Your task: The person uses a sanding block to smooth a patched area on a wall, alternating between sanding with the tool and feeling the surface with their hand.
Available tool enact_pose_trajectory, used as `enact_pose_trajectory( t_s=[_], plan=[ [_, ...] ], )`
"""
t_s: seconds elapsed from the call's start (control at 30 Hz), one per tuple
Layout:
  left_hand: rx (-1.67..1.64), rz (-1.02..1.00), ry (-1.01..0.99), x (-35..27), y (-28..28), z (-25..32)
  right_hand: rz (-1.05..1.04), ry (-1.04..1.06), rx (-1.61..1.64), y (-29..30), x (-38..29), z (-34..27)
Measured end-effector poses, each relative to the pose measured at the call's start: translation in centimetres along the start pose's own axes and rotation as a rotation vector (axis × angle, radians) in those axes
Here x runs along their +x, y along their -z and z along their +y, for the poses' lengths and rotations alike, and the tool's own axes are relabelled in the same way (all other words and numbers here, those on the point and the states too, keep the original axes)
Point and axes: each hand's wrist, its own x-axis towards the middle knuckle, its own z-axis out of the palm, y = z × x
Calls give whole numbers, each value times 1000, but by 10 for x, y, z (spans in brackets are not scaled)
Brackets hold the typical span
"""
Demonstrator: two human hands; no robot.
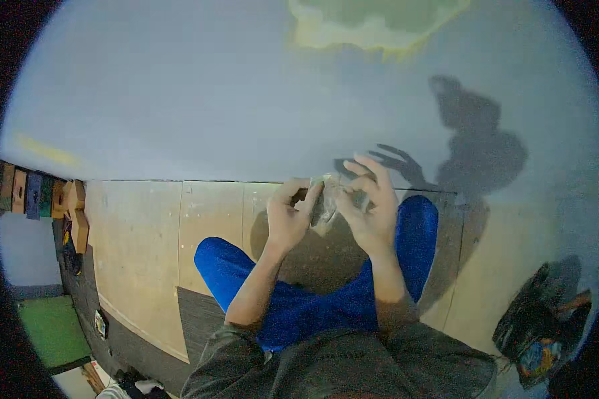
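Note:
A small, crinkled piece of clear plastic (324, 202), perhaps a bag or film, is stretched between my two hands in front of the grey wall (204, 114). My left hand (290, 214) pinches its left side between thumb and fingers. On the other side, the thumb and index finger of my right hand (369, 209) grip its right edge, while the remaining fingers spread upward. Whether anything is inside the plastic is too blurred to tell. Below my hands show my bent legs in blue trousers (314, 309).
Tan boards (135, 229) run along the wall's foot. A row of boxes (45, 192) stands at far left, above a green mat (55, 329). At lower right lies a dark bag-like heap (529, 319). A yellow-edged patch (374, 35) marks the wall above.

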Motion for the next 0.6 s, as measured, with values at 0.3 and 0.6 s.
enact_pose_trajectory(
  t_s=[0.3, 0.6],
  plan=[
    [51, 13, 4, -6, -1, -7, -89, -59, 12, 19, -14, 3],
    [-15, 51, -9, -6, -4, -13, -95, -112, -44, 4, -12, 37]
  ],
)
